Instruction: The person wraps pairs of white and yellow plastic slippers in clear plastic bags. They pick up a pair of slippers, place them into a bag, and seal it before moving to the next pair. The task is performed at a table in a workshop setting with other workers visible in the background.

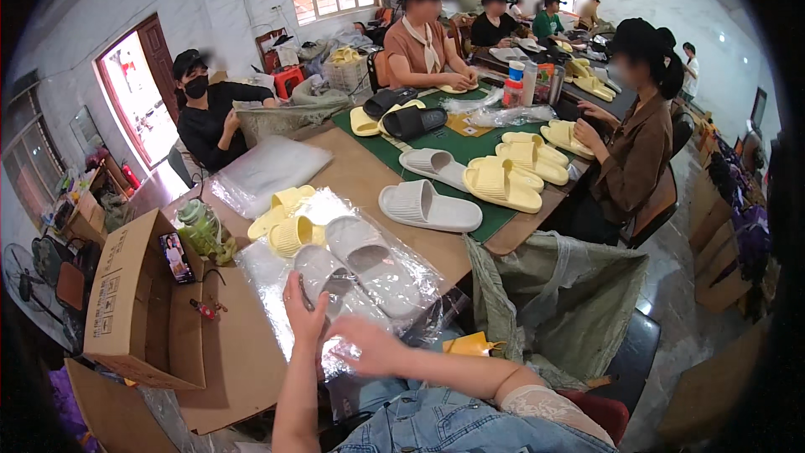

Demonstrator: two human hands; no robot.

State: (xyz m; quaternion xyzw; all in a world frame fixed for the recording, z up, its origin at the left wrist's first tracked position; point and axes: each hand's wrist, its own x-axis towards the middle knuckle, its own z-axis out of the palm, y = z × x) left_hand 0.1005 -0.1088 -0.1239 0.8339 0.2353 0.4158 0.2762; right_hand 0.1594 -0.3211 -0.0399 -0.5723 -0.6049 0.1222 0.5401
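A pair of grey slippers [375,262] lies side by side inside a clear plastic bag [423,273] at the near edge of the table. Against the bag's left near side is my left hand [302,312], its fingers stretched and the thumb apart. My right hand [367,346] hovers over the bag's near end, close to the left one; motion smears its fingers, so whether it pinches the plastic cannot be made out. Just beyond the bag, a pair of yellow slippers [295,235] rests on more clear plastic.
An open cardboard box [134,285] with a phone [176,257] on it stands left, by a green jug [201,228]. Plastic bags [272,164] are stacked farther back. Grey slippers [429,206] and yellow slippers [503,184] cover the green mat. A woven sack [562,302] gapes at right; co-workers sit around.
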